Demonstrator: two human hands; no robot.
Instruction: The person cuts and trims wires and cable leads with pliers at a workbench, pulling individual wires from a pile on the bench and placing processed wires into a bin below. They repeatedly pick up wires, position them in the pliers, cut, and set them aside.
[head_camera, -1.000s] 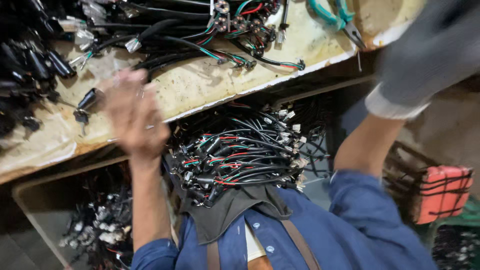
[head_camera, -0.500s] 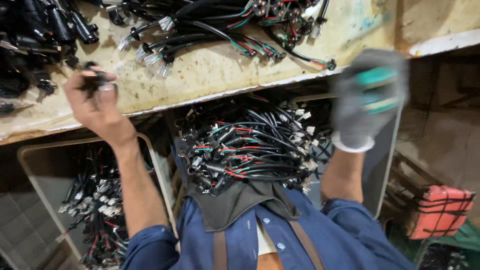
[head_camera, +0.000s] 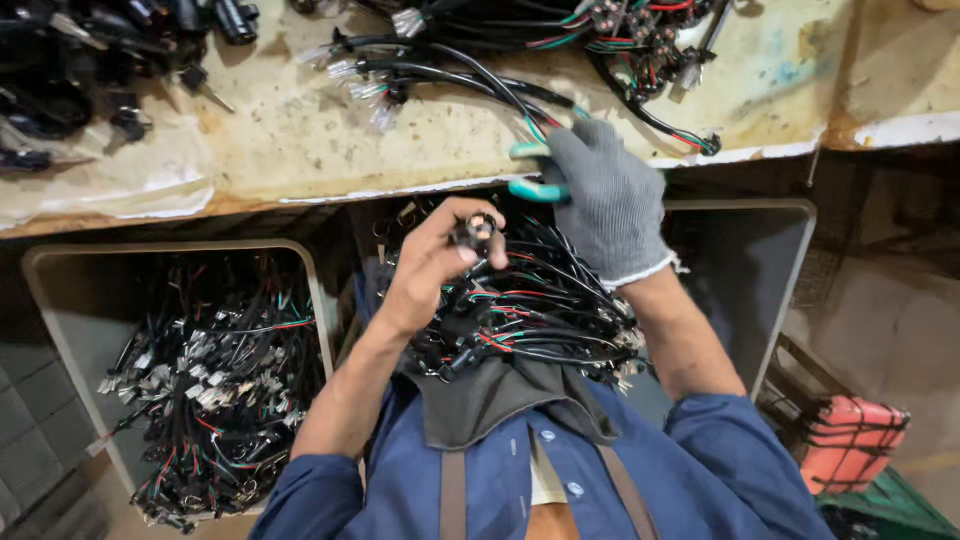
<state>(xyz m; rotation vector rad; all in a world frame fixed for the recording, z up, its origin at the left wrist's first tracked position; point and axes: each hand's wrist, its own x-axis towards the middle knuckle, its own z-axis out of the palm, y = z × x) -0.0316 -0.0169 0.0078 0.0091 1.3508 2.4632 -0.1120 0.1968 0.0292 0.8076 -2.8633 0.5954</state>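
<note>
Workbench (head_camera: 300, 140) above — left hand (head_camera: 430, 265) pinching connector (head_camera: 475, 232); gloved right hand (head_camera: 600, 200) gripping green-handled tool (head_camera: 535, 170).

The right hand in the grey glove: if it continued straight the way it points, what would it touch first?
Probably the black wire bundle lying on the workbench. The right hand points up-left towards it with a green-handled tool; depth is unclear.

Own kit, seen from above.
My right hand (head_camera: 605, 205) wears a grey knitted glove; left hand (head_camera: 432, 262) bare. Blue button shirt, sleeves rolled, brown braces, dark grey apron bib.
</note>
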